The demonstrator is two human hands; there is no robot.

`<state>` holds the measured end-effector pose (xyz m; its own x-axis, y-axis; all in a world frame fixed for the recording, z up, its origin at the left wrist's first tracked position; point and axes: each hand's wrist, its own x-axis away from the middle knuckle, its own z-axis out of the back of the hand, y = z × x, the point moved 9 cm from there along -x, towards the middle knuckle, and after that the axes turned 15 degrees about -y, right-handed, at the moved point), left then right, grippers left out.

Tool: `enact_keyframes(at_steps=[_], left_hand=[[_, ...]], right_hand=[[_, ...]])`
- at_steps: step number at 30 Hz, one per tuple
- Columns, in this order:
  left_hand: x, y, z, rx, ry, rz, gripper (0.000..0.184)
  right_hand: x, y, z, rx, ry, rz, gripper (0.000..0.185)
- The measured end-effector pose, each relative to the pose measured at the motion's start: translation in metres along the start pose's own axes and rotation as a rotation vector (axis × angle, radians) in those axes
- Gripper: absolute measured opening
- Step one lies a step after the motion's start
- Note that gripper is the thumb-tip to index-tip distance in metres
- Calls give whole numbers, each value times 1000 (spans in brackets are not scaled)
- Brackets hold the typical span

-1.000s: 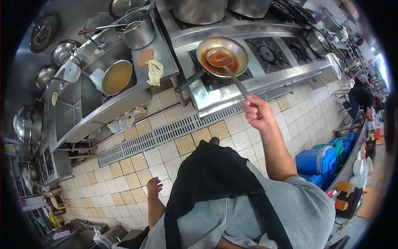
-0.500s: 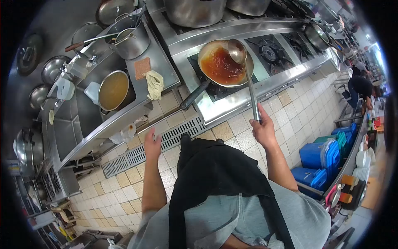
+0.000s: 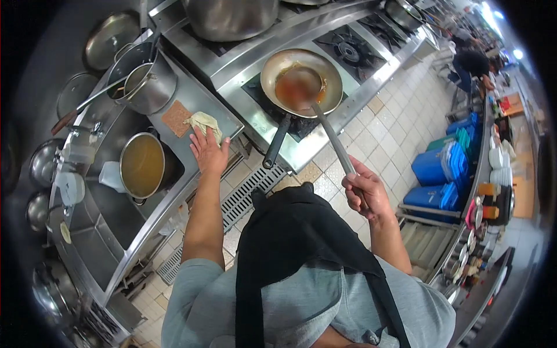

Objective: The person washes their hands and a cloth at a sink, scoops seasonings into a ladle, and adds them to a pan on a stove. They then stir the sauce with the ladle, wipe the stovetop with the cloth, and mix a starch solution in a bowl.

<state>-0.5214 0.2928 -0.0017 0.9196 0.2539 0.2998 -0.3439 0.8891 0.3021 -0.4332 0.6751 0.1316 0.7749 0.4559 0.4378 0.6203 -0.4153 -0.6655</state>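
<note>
My right hand [image 3: 369,190] is wrapped round the handle of a long metal ladle [image 3: 335,141], whose bowl rests in the red-brown sauce [image 3: 290,93] of a frying pan [image 3: 333,87]. The pan sits on a stove burner, its black handle [image 3: 277,142] pointing towards me. My left hand [image 3: 209,152] reaches over the edge of the steel counter with fingers spread, at the lower edge of a pale yellow cloth [image 3: 204,124]. Beside the cloth lies a brown-pink pad [image 3: 176,118].
Left of the counter, a pot of yellowish liquid [image 3: 142,165] stands in the sink [image 3: 104,232]. A tall pot [image 3: 156,87] holding utensils is behind it. A large pot [image 3: 232,17] occupies the rear stove. Blue bins [image 3: 435,165] and a person [image 3: 471,62] are at right.
My left hand has risen from my side to the cloth on the counter. The ladle has moved from over the pan's right rim back into the sauce. The view has shifted.
</note>
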Motion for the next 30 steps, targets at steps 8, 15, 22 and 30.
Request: enact_keyframes(at_steps=[8,15,22,30], left_hand=[[-2,-2,3,2,58,-32,71],[0,-2,6,29,63,-27,71],[0,-3,6,28,75,-15,71],[1,0,6,20,95,-33,72]], right_hand=[[15,-2,-1,514,234,53,66],[-17,-6,-3,659,274,126,67],[-31,-6,-21,104,60,7,57],[-21,-17,-30,-136,-72,45,43]])
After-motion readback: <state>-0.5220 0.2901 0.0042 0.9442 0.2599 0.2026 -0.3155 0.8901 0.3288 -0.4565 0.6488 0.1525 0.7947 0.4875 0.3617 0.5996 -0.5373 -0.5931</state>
